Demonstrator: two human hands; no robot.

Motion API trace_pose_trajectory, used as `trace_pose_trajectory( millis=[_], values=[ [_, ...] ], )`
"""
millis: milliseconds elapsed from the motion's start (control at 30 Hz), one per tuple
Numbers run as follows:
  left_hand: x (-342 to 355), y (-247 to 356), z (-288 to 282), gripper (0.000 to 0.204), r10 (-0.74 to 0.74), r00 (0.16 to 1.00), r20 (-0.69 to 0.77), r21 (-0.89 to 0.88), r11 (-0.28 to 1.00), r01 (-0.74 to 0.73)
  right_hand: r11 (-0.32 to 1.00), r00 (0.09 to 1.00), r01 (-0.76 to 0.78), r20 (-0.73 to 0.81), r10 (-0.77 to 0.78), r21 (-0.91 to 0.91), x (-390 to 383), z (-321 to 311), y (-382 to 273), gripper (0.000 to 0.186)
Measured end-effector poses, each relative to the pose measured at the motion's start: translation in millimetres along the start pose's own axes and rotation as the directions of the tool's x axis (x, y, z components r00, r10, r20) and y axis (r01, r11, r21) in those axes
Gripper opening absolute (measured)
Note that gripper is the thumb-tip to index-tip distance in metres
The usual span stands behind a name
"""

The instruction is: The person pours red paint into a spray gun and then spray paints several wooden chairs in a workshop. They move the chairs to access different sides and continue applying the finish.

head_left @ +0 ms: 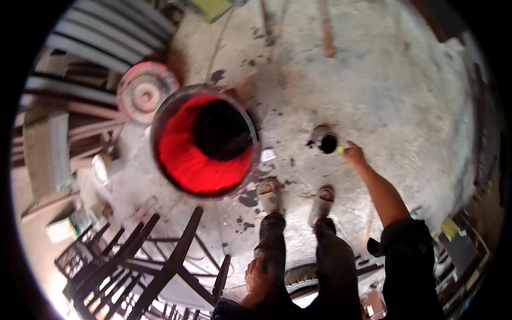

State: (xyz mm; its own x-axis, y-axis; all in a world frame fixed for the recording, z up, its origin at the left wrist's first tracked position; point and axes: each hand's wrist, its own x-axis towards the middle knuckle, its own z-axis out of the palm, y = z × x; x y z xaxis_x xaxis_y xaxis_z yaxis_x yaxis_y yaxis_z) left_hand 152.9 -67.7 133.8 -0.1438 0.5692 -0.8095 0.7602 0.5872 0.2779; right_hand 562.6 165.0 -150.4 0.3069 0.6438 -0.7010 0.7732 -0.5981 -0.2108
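Observation:
My right hand (353, 154) reaches down at the end of an outstretched arm, its fingers closed on a small yellow thing (341, 149) whose kind is too small to make out. Just left of it, a small can (321, 130) with a dark inside stands on the floor. On my left leg rests my left hand (260, 274), fingers laid over the dark trousers and holding nothing. Left of the can stands a big drum (176, 170), bright red inside with a black pool of liquid.
A round red-smeared lid (145, 92) lies beside the drum. Dark wooden chair frames (176, 261) crowd the lower left. Grey slats (90, 34) lie at the upper left, near a white bucket (101, 168). Dark stains spot the concrete floor (405, 117) around my sandalled feet.

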Motion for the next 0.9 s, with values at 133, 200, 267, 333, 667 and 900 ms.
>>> trace_pose_trajectory(
  millis=[133, 200, 267, 333, 667, 900],
  values=[
    [-0.8, 12.3, -0.8, 0.041, -0.015, 0.997, -0.080, 0.001, 1.000, 0.015, 0.973, 0.979, 0.184, -0.060, -0.194, -0.142, 33.4, 32.5, -8.1, 0.036],
    [-4.1, 11.7, 4.7, 0.042, -0.012, 0.992, -0.126, -0.031, 0.999, 0.008, 0.970, 0.975, 0.158, -0.124, -0.183, -0.185, 38.8, 40.2, -14.3, 0.028],
    [-8.5, 12.0, 9.6, 0.041, -0.009, 0.988, -0.153, -0.042, 0.999, 0.002, 0.970, 0.972, 0.142, -0.156, -0.174, -0.197, 41.8, 46.1, -6.5, 0.025],
    [-6.2, 11.6, 14.7, 0.040, -0.013, 0.984, -0.180, -0.029, 1.000, 0.007, 0.974, 0.978, 0.127, -0.139, -0.154, -0.189, 41.3, 45.5, -15.9, 0.023],
    [-37.0, 9.2, 57.1, 0.043, -0.041, 0.961, -0.272, -0.168, 0.986, -0.005, 0.976, 0.978, 0.101, -0.163, -0.133, -0.191, -137.0, 6.3, -24.0, 0.048],
    [-143.6, -53.0, 171.2, 0.052, -0.275, 0.961, 0.022, -0.602, 0.764, 0.233, 0.927, 0.936, 0.340, 0.151, -0.318, -0.156, -272.1, -108.8, -50.5, 0.044]
  ],
)
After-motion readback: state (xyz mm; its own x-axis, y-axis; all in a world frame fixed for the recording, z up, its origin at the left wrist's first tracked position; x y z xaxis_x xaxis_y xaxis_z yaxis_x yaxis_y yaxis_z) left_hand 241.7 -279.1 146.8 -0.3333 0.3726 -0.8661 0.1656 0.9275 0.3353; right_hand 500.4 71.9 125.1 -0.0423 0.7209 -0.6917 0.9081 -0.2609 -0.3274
